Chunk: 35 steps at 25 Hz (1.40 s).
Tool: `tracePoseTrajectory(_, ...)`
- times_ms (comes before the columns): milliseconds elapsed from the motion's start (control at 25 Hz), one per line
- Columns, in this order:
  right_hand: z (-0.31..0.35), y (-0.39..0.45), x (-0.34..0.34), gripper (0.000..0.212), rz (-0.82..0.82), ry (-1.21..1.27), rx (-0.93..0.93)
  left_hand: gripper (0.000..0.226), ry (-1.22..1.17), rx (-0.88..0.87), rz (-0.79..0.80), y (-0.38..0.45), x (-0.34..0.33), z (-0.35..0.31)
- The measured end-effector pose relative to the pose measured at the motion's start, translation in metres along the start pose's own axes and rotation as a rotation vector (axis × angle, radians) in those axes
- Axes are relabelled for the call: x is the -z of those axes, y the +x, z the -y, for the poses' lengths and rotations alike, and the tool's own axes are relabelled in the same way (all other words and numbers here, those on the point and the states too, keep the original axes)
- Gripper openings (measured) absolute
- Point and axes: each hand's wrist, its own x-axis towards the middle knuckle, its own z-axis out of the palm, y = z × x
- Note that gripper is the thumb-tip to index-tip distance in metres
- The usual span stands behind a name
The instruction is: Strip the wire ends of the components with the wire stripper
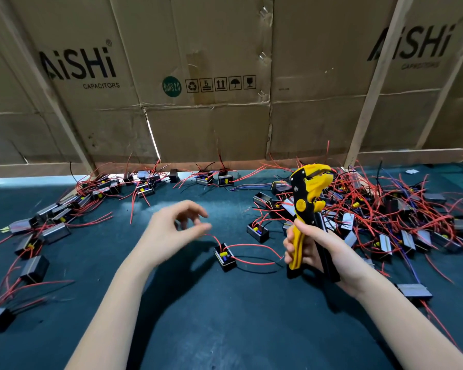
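My right hand [316,249] grips the stripper [309,209] by its handles, head up and clear of the table [225,316], nothing in its mouth that I can see. My left hand [171,228] hovers with fingers loosely curled, thumb and forefinger close around the end of a red wire [214,237] (whether it really pinches it, I cannot tell). That wire runs to a small black component [225,259] lying on the table between my hands. I judge this the pick-up step: one lead being fetched, not yet stripped. Next I need a firm pinch near the tip, then to feed it squarely into the stripper's mouth. More components [385,214] lie heaped to the right.
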Motion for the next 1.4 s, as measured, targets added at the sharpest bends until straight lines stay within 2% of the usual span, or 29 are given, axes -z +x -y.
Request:
tracePoseTrajectory(80,0.001,0.0,0.002,0.041,-0.008,-0.001,-0.001,0.042,0.002,-0.059,0.345,-0.005,-0.01,-0.009)
tracePoseTrajectory(120,0.001,-0.001,0.002,0.041,-0.013,0.0,-0.003,0.046,0.095,-0.088,0.436,-0.006,-0.019,-0.011)
tracePoseTrajectory(160,0.001,-0.001,0.002,0.041,-0.017,-0.002,-0.004,0.042,0.182,-0.113,0.453,-0.006,-0.028,-0.011)
tracePoseTrajectory(280,0.001,-0.001,0.002,0.04,-0.028,-0.014,-0.013,0.018,0.239,-0.14,0.337,-0.004,-0.04,-0.01)
tracePoseTrajectory(360,0.001,-0.001,0.001,0.04,-0.024,-0.015,-0.02,0.017,0.228,-0.101,0.245,-0.001,-0.033,-0.006)
tracePoseTrajectory(440,0.002,-0.001,-0.001,0.04,-0.017,-0.017,-0.029,0.021,0.189,0.022,0.044,0.004,-0.025,0.004)
tracePoseTrajectory(520,0.002,-0.001,-0.003,0.04,-0.01,-0.023,-0.034,0.015,0.03,0.113,-0.153,0.008,-0.023,0.006)
tracePoseTrajectory(560,0.002,-0.001,-0.003,0.039,-0.007,-0.031,-0.037,0.022,-0.07,0.097,-0.162,0.01,-0.025,0.004)
tracePoseTrajectory(640,0.002,-0.003,-0.006,0.038,-0.002,-0.054,-0.047,0.07,-0.178,0.045,-0.011,0.014,-0.03,0.005)
tracePoseTrajectory(680,0.002,-0.003,-0.007,0.038,-0.003,-0.065,-0.048,0.084,-0.146,0.043,0.055,0.014,-0.032,0.006)
tracePoseTrajectory(760,0.003,-0.005,-0.007,0.043,-0.021,-0.108,-0.051,0.082,-0.009,0.038,0.084,0.012,-0.036,0.013)
tracePoseTrajectory(840,0.006,-0.007,-0.005,0.054,-0.045,-0.262,-0.029,0.06,0.128,0.006,0.05,0.009,-0.035,0.022)
tracePoseTrajectory(960,0.007,-0.011,0.001,0.068,-0.107,-0.788,0.137,0.03,0.26,-0.018,-0.029,0.006,-0.033,0.029)
tracePoseTrajectory(1040,0.004,-0.011,0.001,0.062,-0.168,-1.132,0.17,0.023,0.342,0.009,-0.054,0.006,-0.034,0.029)
tracePoseTrajectory(1160,-0.006,-0.008,-0.003,0.064,-0.21,-1.551,0.086,0.022,0.38,0.024,-0.044,0.004,-0.035,0.029)
tracePoseTrajectory(1240,-0.008,-0.007,0.0,0.066,-0.244,-1.576,0.082,0.021,0.39,0.01,-0.058,0.003,-0.035,0.029)
tracePoseTrajectory(1400,-0.011,-0.01,-0.002,0.067,-0.156,-1.604,0.088,0.019,0.457,0.008,-0.043,0.006,-0.036,0.032)
